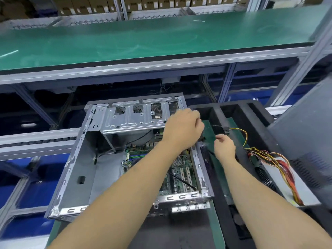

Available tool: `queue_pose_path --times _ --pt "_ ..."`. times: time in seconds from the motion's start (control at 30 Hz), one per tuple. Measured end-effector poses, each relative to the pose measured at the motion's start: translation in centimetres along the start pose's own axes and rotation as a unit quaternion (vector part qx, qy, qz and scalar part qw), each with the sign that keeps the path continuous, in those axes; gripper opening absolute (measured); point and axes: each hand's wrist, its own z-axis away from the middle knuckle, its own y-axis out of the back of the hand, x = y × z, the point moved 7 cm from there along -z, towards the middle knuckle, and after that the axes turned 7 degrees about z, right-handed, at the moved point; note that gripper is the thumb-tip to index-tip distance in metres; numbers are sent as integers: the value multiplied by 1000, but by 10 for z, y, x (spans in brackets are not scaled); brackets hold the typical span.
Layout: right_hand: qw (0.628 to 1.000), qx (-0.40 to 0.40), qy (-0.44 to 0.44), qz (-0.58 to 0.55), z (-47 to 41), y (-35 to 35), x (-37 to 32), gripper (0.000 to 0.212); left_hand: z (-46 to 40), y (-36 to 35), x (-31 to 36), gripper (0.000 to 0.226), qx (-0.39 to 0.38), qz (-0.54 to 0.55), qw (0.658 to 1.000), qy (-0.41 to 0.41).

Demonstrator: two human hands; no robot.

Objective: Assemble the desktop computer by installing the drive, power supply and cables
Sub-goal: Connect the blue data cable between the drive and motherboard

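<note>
An open silver computer case [79, 169] lies on the bench, with its metal drive cage [133, 115] at the far end and the green motherboard [179, 169] inside on the right. My left hand [183, 128] hovers over the case's far right corner, fingers curled around a black cable there. My right hand [224, 146] is just right of the case and pinches a thin black cable that loops up to a black connector [226, 130]. Yellow and black wires run from that connector to the power supply [287, 184], which lies outside the case in a black foam tray.
The black foam tray [251, 112] with several compartments sits right of the case. A grey side panel [305, 133] leans at the far right. A green shelf [143, 38] spans the view above, with boxes behind it. Blue bins sit below left.
</note>
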Motion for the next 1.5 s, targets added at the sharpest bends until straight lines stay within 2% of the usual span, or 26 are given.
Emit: queue_pose_path --times 0.1,0.23,0.27,0.37,0.53,0.7,0.77,0.87,0.93,1.03,1.17,1.2,1.33,1.43,1.5 --pt "997 -79 5 16 -16 -19 10 42 -18 -28 16 20 -75 13 996 -46" --pt "989 -148 11 20 -27 -43 -1 52 -33 -52 9 26 -85 -22 996 -13" --pt "987 -159 1 12 -29 -48 -4 51 -33 -55 6 27 -84 -32 996 -10" --pt "980 -197 -24 0 -38 -60 -10 26 -34 -66 3 31 -75 -43 996 -7" --pt "984 -168 -52 29 -49 -49 -15 33 -36 -70 1 30 -66 -26 997 -7" --pt "987 -153 -24 51 -47 -29 -23 17 -34 -72 -4 29 -63 1 998 -3" --pt "990 -127 -20 -48 -39 -14 -29 27 -34 -69 -4 29 -65 12 998 -5" --pt "988 -85 -41 -123 -23 10 -29 18 -32 -68 -2 30 -77 29 997 -3" --pt "989 -71 -24 -124 -12 23 -36 15 -31 -66 -3 34 -72 88 993 25" --pt "997 -29 60 -44 7 43 -56 23 -24 -57 -9 36 -34 207 975 77" --pt "977 14 198 83 51 52 -102 26 -11 -46 -21 26 22 369 914 168" --pt "963 19 243 117 66 50 -116 27 -9 -42 -25 24 34 422 885 194" --pt "883 24 414 219 125 36 -153 38 1 -22 -45 27 77 623 720 296" --pt "827 33 485 283 151 23 -165 43 14 0 -75 31 130 690 641 310" --pt "802 36 505 316 160 13 -166 42 26 16 -97 30 177 697 617 320"
